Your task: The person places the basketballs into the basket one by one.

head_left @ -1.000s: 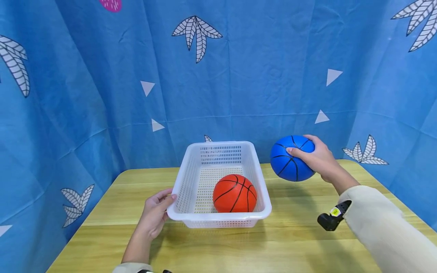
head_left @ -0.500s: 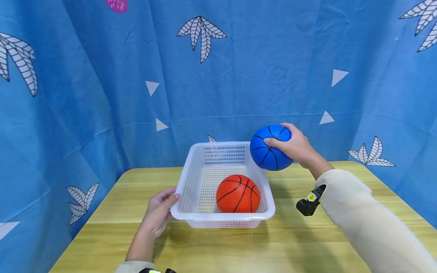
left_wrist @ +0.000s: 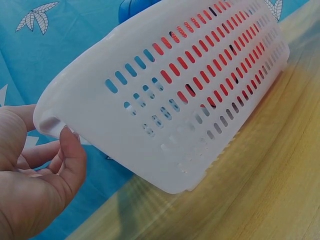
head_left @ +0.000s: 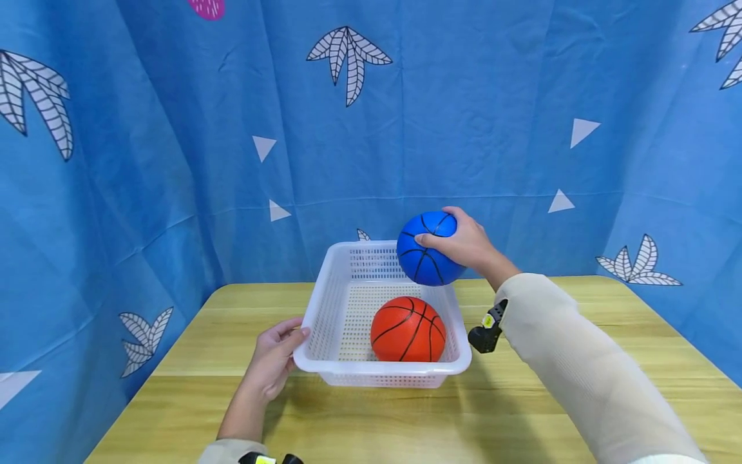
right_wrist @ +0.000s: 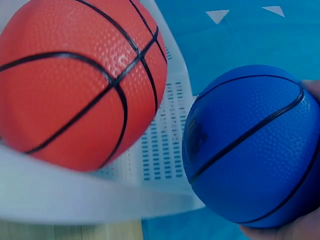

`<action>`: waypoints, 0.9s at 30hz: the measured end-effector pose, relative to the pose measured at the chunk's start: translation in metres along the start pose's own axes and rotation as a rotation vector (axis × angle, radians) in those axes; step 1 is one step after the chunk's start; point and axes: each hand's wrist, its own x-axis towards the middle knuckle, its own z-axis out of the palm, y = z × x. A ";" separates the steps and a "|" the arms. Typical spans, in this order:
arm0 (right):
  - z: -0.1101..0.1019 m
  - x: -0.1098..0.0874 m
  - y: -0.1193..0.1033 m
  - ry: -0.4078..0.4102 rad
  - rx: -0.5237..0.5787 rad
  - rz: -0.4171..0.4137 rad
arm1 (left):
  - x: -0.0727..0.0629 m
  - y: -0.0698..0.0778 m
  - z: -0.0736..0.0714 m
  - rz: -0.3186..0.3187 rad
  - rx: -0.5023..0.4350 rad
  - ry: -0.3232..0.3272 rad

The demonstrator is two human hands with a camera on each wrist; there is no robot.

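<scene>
A white plastic basket with slotted walls stands on the wooden table, an orange-red toy basketball lying in its right front part. My left hand pinches the basket's left rim near the front corner; in the left wrist view its thumb and fingers meet the rim. Over the basket's back right corner, my right hand grips a blue toy basketball from its right side. The right wrist view shows the blue ball beside the red ball, apart from it.
The wooden table extends to both sides of the basket and in front of it. A blue patterned curtain hangs behind the table and along its sides. A black wrist camera sits below the right sleeve.
My right hand has carried the blue basketball leftward, from beside the basket to over its back right corner. My left hand keeps its hold on the rim, and the red ball stays in place.
</scene>
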 end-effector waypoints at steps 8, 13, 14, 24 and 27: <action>0.021 0.014 -0.009 -0.050 -0.046 -0.016 | 0.000 -0.001 -0.001 0.011 -0.003 -0.009; 0.033 0.021 -0.009 -0.071 -0.082 -0.047 | 0.001 -0.001 -0.001 0.018 -0.015 0.004; 0.036 0.021 -0.008 -0.076 -0.090 -0.051 | 0.001 -0.002 -0.001 0.016 -0.011 0.005; 0.053 0.026 -0.002 -0.084 -0.109 -0.052 | 0.002 -0.002 0.000 0.008 0.007 -0.014; 0.055 0.029 -0.001 -0.065 -0.119 -0.057 | 0.002 -0.002 0.000 0.008 0.000 -0.010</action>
